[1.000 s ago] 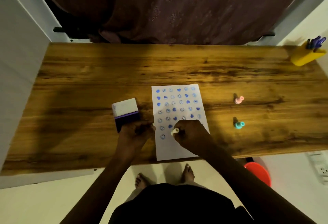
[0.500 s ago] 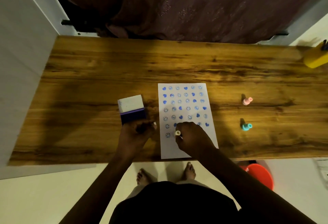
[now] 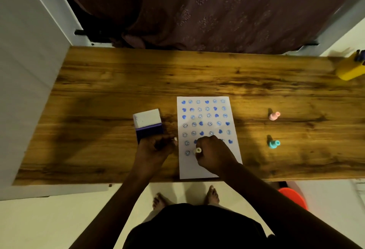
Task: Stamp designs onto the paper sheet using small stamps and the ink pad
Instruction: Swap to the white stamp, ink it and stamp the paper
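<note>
A white paper sheet [image 3: 205, 169] lies on the wooden table [image 3: 98, 110], covered with rows of blue smiley and heart prints. My right hand [image 3: 214, 154] rests on the sheet's lower half, shut on a small white stamp [image 3: 198, 150] whose top pokes out to the left of my fingers. The blue ink pad [image 3: 149, 130] with its white lid raised stands left of the sheet. My left hand [image 3: 156, 148] sits at the pad's near edge, fingers curled against it; what it grips is hidden.
A pink stamp [image 3: 274, 116] and a teal stamp [image 3: 273, 143] stand on the table right of the sheet. A yellow pen holder [image 3: 349, 69] is at the far right corner. A curtain hangs behind the table; an orange stool [image 3: 294, 197] sits below its right edge.
My right hand with the stamp has shifted slightly left along the lowest printed row. The camera view drifted; the left hand stayed at the ink pad.
</note>
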Tool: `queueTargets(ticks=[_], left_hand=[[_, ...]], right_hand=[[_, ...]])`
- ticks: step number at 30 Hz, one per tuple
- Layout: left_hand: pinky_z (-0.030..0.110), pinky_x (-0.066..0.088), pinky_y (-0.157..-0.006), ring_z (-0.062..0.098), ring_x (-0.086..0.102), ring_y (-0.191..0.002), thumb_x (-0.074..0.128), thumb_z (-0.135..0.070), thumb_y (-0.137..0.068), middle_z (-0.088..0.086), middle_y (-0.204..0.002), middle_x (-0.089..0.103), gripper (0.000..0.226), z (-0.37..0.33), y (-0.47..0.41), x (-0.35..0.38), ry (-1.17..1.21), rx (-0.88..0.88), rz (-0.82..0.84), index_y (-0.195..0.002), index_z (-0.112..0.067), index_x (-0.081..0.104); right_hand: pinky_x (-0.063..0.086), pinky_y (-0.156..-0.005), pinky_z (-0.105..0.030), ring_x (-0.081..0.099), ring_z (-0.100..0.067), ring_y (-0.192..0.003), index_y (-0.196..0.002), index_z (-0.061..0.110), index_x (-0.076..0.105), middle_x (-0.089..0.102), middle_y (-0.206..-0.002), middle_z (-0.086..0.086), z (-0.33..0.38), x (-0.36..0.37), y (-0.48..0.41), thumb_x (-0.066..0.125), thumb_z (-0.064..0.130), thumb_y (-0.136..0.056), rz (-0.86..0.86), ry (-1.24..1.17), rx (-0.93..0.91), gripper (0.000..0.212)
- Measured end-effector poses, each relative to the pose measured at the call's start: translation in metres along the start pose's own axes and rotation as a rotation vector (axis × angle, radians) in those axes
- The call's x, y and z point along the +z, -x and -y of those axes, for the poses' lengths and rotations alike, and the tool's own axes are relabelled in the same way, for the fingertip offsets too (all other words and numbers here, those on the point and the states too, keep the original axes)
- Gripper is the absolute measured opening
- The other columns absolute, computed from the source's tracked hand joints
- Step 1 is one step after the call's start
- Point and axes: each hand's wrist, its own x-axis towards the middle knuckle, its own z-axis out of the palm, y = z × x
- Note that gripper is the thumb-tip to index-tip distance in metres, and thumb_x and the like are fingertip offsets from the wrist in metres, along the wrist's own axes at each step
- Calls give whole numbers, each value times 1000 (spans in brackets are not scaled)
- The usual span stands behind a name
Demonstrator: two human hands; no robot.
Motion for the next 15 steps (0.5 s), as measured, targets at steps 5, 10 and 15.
queueTargets(ticks=[5, 10, 15], left_hand=[[50, 61, -92, 18, 77, -93, 82, -12, -82, -1, -100, 80, 24, -5, 5, 6, -2, -1, 8, -89, -34, 75], [48, 63, -88, 16, 78, -91, 82, -9, -81, -3, -99, 81, 21, -13, 6, 17, 36, -25, 36, -97, -23, 78], [41, 64, -86, 30, 78, -93, 76, 0, -85, 7, -100, 81, 26, -29, 3, 40, 146, -85, 108, -109, -8, 75]], right_hand=[[57, -85, -28, 71, -22, -99, -108, 14, 73, 75, -113, -4, -6, -8, -10, 76, 33, -84, 55, -93, 29, 31], [48, -70, -16, 68, -11, -87, -98, 12, 76, 72, -95, 6, -16, -42, -14, 83, 35, -80, 13, -306, 88, 30], [63, -75, -36, 74, -16, -74, -89, 10, 79, 78, -81, -7, -35, -73, 0, 83, 26, -81, -9, -867, 143, 18]])
